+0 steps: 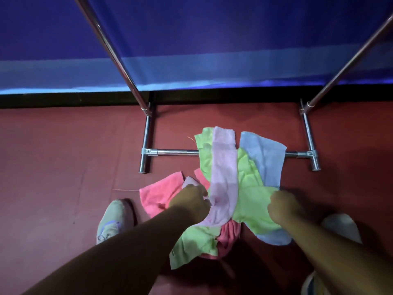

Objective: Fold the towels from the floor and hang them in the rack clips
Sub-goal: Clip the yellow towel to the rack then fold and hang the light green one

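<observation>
Both hands reach down into a heap of towels on the red floor: the left hand (189, 200) grips the lilac towel (224, 167), while the right hand (284, 206) clutches the green towel (253, 201). Pink (158, 193) and blue (265, 158) towels lie tangled alongside, the pile draped across the rack's (170, 152) bottom bar.

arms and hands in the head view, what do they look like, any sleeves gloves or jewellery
Both forearms are bare as far as the frame shows: no sleeve reaches into view. The left hand and right hand are ungloved. No watch, bracelet or ring is visible, though the dim bluish light and shadow leave small details hard to tell. Fingertips are mostly hidden, curled away from the camera, so nails cannot be judged.
</observation>
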Available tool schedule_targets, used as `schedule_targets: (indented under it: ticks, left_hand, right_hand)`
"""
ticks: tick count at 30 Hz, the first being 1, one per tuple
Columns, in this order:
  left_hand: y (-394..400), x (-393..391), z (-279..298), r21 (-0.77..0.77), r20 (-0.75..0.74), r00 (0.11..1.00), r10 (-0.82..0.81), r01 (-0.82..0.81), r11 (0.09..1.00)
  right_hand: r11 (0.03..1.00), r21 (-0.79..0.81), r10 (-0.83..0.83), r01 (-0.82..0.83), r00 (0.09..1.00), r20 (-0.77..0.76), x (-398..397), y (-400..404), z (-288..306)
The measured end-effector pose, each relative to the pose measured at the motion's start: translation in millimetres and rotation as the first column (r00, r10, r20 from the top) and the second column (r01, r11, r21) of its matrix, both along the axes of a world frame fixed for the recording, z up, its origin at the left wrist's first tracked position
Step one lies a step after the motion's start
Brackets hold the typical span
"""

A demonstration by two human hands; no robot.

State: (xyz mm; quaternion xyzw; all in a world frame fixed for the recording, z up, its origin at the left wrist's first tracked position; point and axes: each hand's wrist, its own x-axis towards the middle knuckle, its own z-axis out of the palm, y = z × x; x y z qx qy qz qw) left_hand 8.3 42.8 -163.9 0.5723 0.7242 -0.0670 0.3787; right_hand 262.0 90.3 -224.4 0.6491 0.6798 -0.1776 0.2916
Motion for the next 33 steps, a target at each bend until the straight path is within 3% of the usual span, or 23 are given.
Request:
schedule_targets:
  ticks: [3, 6, 9, 11, 16, 18, 21, 24, 28, 30, 33]
  left_hand:
    - [-6.5, 9.4, -7.0, -0.003, 0.045, 0.999, 0.027, -0.027, 1.000]
    - [-12.6, 17.3, -0.7, 0.016, 0.065, 0.998, 0.010, -0.011, 1.000]
    - [-19.9, 20.8, 16.8, 0.028, 0.083, 0.996, 0.027, -0.029, 0.999]
    - [-24.2, 20.4, 33.3, 0.036, 0.102, 0.994, 0.046, -0.050, 0.998]
    - [-42.8, 25.9, 98.7, 0.164, 0.230, 0.968, 0.104, -0.144, 0.976]
    - [-50.6, 28.4, 129.8, 0.314, 0.272, 0.951, 0.147, -0.232, 0.921]
    - [-58.6, 23.0, 180.8, 0.576, 0.242, 0.956, 0.167, -0.280, 0.768]
    - [-71.6, 16.7, 249.4, 0.657, 0.360, 0.911, 0.200, -0.400, 0.639]
    - [-97.8, 10.3, 336.4, 0.730, 0.435, 0.898, 0.075, -0.400, 0.555]
    - [-109.1, 9.8, 373.3, 0.738, 0.497, 0.868, 0.007, -0.427, 0.523]
    - [-123.2, 19.4, 423.0, 0.602, 0.721, 0.693, -0.009, -0.620, 0.504]
  right_hand:
    - [0.997, 0.063, -0.037, 0.040, 0.998, -0.047, 8.9, -7.6, -6.9]
    - [0.975, 0.155, -0.115, 0.160, 0.957, -0.265, 1.0, -11.1, -0.1]
    - [0.891, 0.146, -0.270, 0.429, 0.762, -0.588, -24.1, -11.0, 33.9]
    - [0.855, 0.091, -0.289, 0.510, 0.614, -0.734, -47.1, -6.1, 72.0]
    - [0.825, 0.132, -0.088, 0.549, 0.355, -0.931, -100.7, 0.9, 211.4]
    - [0.803, 0.123, -0.023, 0.583, 0.236, -0.971, -112.4, -8.7, 271.5]
    - [0.759, -0.008, -0.029, 0.651, 0.022, -0.999, -118.3, -30.5, 350.7]
    - [0.714, -0.087, 0.003, 0.694, -0.128, -0.992, -115.4, -51.9, 417.0]
    - [0.680, -0.180, 0.015, 0.711, -0.259, -0.966, -100.7, -74.4, 477.5]
    - [0.691, -0.165, 0.018, 0.704, -0.245, -0.969, -95.9, -86.2, 493.2]
    - [0.795, -0.171, -0.028, 0.582, -0.246, -0.969, -93.2, -109.5, 506.9]
